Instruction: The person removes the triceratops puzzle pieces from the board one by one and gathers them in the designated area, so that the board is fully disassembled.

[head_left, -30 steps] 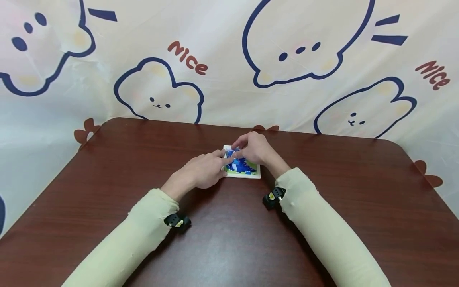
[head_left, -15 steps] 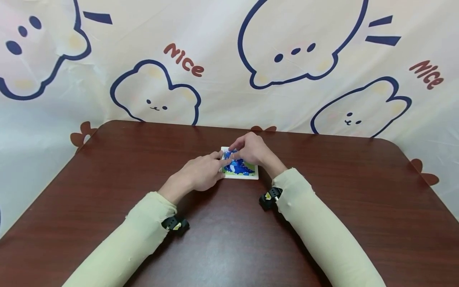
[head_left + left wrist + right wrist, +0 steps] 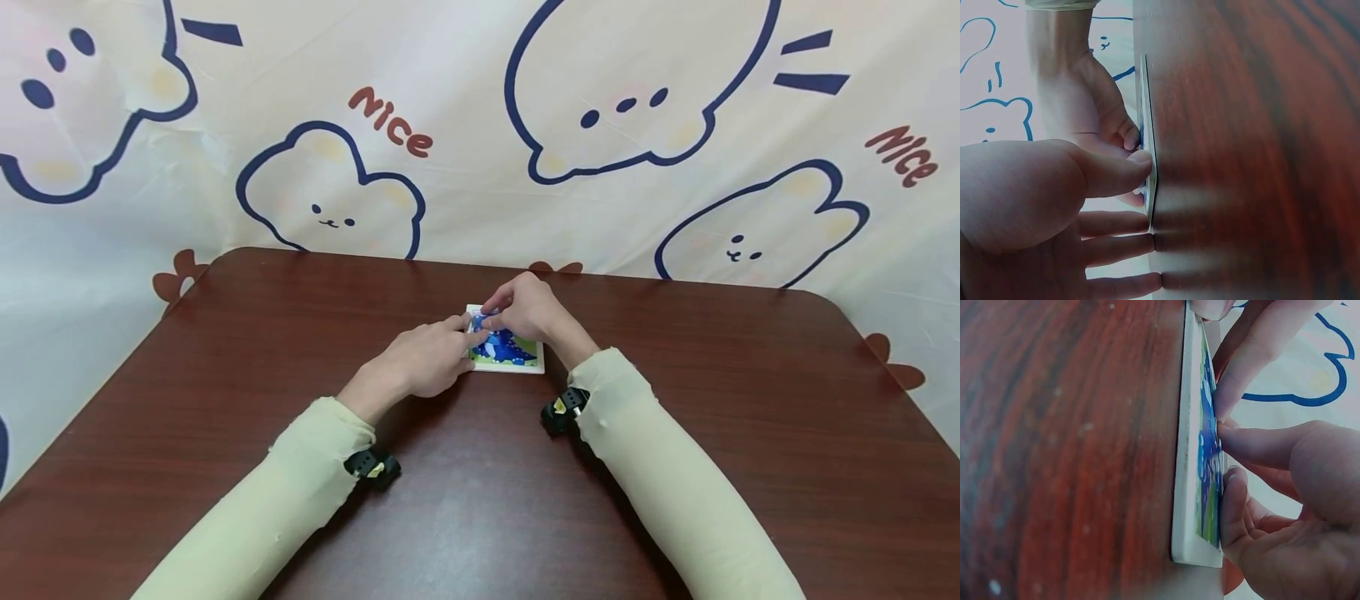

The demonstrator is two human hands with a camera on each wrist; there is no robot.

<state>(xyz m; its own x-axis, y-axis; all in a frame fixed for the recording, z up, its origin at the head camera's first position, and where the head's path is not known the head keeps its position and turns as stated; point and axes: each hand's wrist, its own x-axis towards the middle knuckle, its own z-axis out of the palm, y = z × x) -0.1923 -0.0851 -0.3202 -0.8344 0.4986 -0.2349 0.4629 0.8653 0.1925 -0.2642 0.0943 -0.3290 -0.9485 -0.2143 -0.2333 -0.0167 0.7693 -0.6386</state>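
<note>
Shifted: my right hand (image 3: 528, 308), slightly left
Its fingers (image 3: 500, 297): bent at dinosaur puzzle (image 3: 507, 350), pinch unclear
Left hand (image 3: 425, 357): straight-fingered, touching it

Looks like an indoor corner dressed for filming; cannot be pinned down more closely as home, office or lab. Shows a broad, smooth, dark reddish-brown wood-grain table with rounded far corners (image 3: 187, 400), backed closely by a creased, cream-white, cloth-like backdrop (image 3: 465, 50). Is printed with navy-outlined cartoon animals (image 3: 330, 193), reddish-brown "Nice" lettering (image 3: 390, 122) and brown flower shapes (image 3: 896, 362), playful as in a child's room. Hints at filming through small, black, boxy devices (image 3: 372, 468) worn beside pale-green sleeve cuffs (image 3: 330, 421).
</note>
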